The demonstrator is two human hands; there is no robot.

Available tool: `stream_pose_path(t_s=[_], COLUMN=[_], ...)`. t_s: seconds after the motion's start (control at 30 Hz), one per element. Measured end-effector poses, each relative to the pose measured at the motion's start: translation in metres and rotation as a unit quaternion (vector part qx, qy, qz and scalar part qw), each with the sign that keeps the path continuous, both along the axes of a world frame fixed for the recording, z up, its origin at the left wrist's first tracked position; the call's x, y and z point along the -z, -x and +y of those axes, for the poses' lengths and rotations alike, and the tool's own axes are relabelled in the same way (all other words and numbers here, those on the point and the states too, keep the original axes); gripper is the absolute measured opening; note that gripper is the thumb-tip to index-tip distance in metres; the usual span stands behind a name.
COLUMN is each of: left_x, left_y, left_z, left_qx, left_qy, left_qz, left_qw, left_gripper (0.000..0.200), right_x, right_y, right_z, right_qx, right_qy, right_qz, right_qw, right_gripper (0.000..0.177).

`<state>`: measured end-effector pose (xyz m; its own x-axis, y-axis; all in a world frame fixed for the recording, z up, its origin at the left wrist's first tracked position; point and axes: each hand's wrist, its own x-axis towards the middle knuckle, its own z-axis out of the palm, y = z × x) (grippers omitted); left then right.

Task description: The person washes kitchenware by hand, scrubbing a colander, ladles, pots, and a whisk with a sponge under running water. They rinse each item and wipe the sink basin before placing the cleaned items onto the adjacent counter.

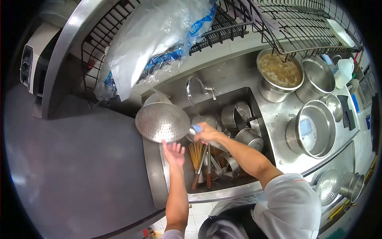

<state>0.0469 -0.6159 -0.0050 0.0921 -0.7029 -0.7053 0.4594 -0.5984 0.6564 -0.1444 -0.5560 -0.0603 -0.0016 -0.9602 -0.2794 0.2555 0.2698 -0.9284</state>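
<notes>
A large perforated metal strainer (164, 119) is tilted over the left end of the sink (153, 171). My right hand (207, 133) is closed beside its right edge, apparently around the handle; a pale blue patch shows at the grip, and I cannot make out what it is. Palm up, my left hand (174, 154) has its fingers spread, with the fingertips at the strainer's lower rim. Below my hands lie a bamboo brush (195, 153), several long-handled tools and metal pots (249, 138). A chrome faucet (205, 89) stands behind the sink.
On the right counter stand a pot of brownish liquid (280, 71), an empty pot (316, 79) and a wide pot (292, 135) with a blue sponge (305, 126) inside. Wire racks (294, 24) and plastic bags (155, 40) hang above. A dark counter (79, 167) extends left.
</notes>
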Motion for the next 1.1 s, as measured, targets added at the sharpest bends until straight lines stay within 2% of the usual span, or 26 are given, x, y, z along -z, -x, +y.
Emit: stream_pose_path(t_s=[0.07, 0.1, 0.2, 0.23, 0.33, 0.37, 0.47, 0.5, 0.53, 0.6, 0.63, 0.7, 0.73, 0.8, 0.87, 0.93, 1.0, 1.03, 1.07, 1.1], left_x=[0.021, 0.031, 0.078, 0.074, 0.055, 0.036, 0.048, 0.065, 0.068, 0.052, 0.073, 0.13, 0.105, 0.077, 0.07, 0.062, 0.054, 0.04, 0.051, 0.052], left_y=[-0.008, -0.009, -0.01, -0.004, 0.014, 0.022, 0.035, 0.034, 0.05, 0.064, 0.057, 0.042, 0.048, 0.056, 0.068, 0.09, 0.119, 0.131, 0.138, 0.145], left_z=[-0.004, -0.009, -0.032, -0.025, -0.012, -0.002, 0.002, 0.001, 0.002, 0.01, 0.001, -0.039, -0.041, -0.052, -0.061, -0.069, -0.067, -0.058, -0.062, -0.062], left_qx=[0.042, 0.064, 0.05, 0.031, -0.023, -0.023, -0.028, 0.063, 0.085, 0.041, 0.048, 0.068, 0.013, -0.022, -0.017, -0.029, -0.061, -0.084, -0.091, -0.1], left_qy=[0.15, 0.222, 0.271, 0.255, 0.261, 0.23, 0.262, 0.197, 0.131, 0.081, 0.139, 0.256, 0.188, 0.161, 0.203, 0.215, 0.194, 0.169, 0.17, 0.166], left_qz=[0.172, 0.255, 0.176, 0.139, 0.071, 0.025, 0.063, 0.124, 0.139, 0.226, 0.241, 0.277, 0.193, 0.17, 0.142, 0.128, 0.122, 0.124, 0.183, 0.191], left_qw=[0.973, 0.939, 0.945, 0.956, 0.963, 0.973, 0.963, 0.97, 0.978, 0.97, 0.959, 0.924, 0.963, 0.972, 0.969, 0.968, 0.971, 0.974, 0.964, 0.962], left_gripper=[0.054, 0.054, 0.046, 0.042, 0.04, 0.04, 0.044, 0.052, 0.061, 0.069, 0.07, 0.074, 0.08, 0.075, 0.07, 0.067, 0.063, 0.06, 0.055, 0.054], right_x=[-0.004, 0.009, -0.036, -0.05, 0.004, 0.017, 0.018, -0.015, -0.016, -0.03, -0.04, -0.044, -0.04, -0.007, 0.012, 0.015, 0.007, 0.0, -0.003, -0.006], right_y=[0.002, 0.005, 0.007, 0.001, -0.024, -0.028, -0.038, -0.04, -0.046, -0.049, -0.046, -0.046, -0.042, -0.015, 0.015, 0.041, 0.046, 0.045, 0.04, 0.034], right_z=[0.002, -0.004, -0.007, -0.009, -0.052, -0.06, -0.067, -0.053, -0.056, -0.048, -0.042, -0.014, -0.001, 0.013, 0.024, 0.014, -0.015, -0.027, -0.043, -0.058], right_qx=[-0.02, -0.083, -0.057, -0.007, 0.183, 0.197, 0.202, 0.214, 0.204, 0.192, 0.103, 0.03, -0.011, -0.012, -0.023, -0.034, 0.022, 0.055, 0.071, 0.089], right_qy=[-0.067, -0.071, -0.116, -0.109, 0.117, 0.119, 0.028, -0.014, -0.013, 0.013, 0.013, 0.06, 0.081, 0.185, 0.26, 0.146, 0.052, 0.067, 0.101, 0.137], right_qz=[-0.082, -0.125, -0.071, -0.094, -0.075, -0.07, 0.012, 0.054, 0.178, 0.325, 0.352, 0.435, 0.476, 0.488, 0.47, 0.514, 0.578, 0.581, 0.59, 0.597], right_qw=[0.994, 0.986, 0.989, 0.99, 0.973, 0.97, 0.979, 0.975, 0.963, 0.926, 0.93, 0.898, 0.876, 0.853, 0.843, 0.844, 0.814, 0.809, 0.798, 0.786], right_gripper=[0.041, 0.048, 0.066, 0.059, 0.05, 0.043, 0.033, 0.034, 0.037, 0.046, 0.055, 0.06, 0.064, 0.063, 0.06, 0.061, 0.059, 0.054, 0.053, 0.051])
